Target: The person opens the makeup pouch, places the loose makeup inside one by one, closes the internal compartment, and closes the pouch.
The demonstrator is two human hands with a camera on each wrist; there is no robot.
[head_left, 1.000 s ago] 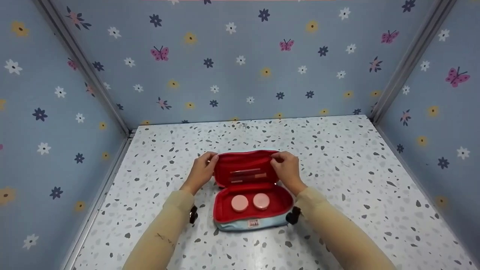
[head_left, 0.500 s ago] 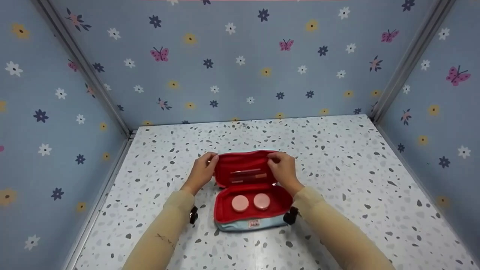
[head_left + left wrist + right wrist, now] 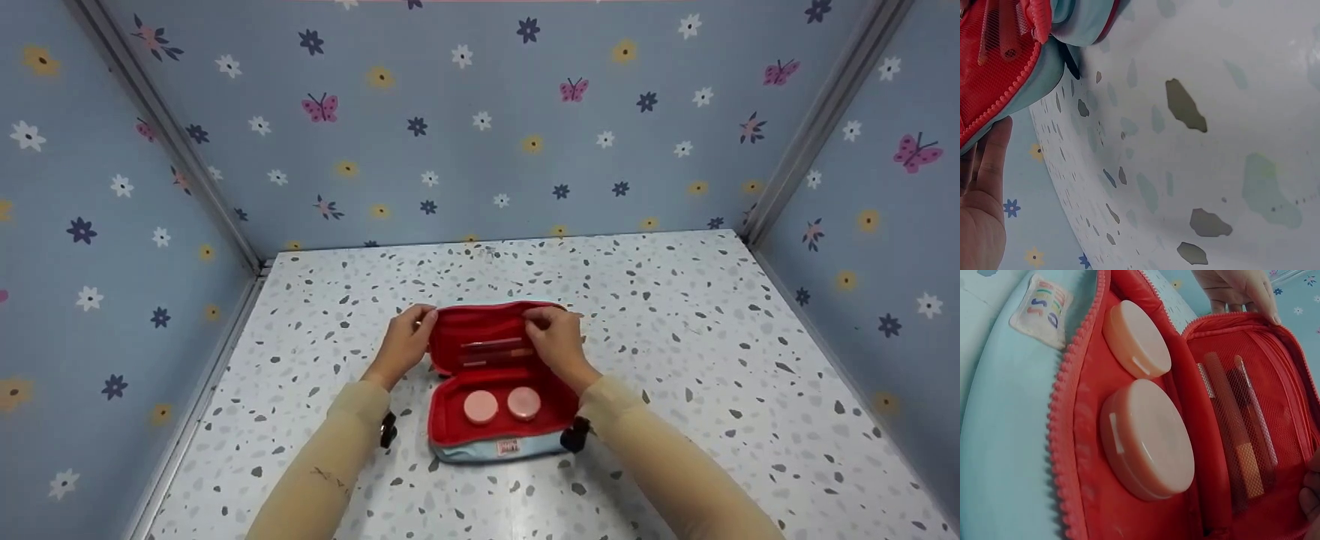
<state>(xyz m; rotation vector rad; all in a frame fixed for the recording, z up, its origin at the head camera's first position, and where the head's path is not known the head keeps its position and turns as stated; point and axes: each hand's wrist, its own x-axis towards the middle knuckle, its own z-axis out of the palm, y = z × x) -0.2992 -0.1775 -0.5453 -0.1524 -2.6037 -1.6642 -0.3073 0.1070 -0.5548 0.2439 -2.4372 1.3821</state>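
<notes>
Pouch [image 3: 491, 373] fabric is gripped at the raised lid's [image 3: 480, 319] left corner by the left hand [image 3: 406, 336] and apparently pinched near the mesh pocket [image 3: 1268, 399] by the right hand [image 3: 560, 341]. Soft and light, it should be held by its firmer rim. Slim sticks [image 3: 1232, 422] are kept behind mesh, round cases [image 3: 480, 406] below; all is carried by the table [image 3: 660, 322].

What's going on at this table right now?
A person has a pouch open on the speckled table. The left hand grips the upper left of its raised lid; the right hand pinches the lid near its upper right, though the exact part is hard to make out. Two round pink containers sit in the base, and slim sticks lie behind the lid's mesh.
</notes>
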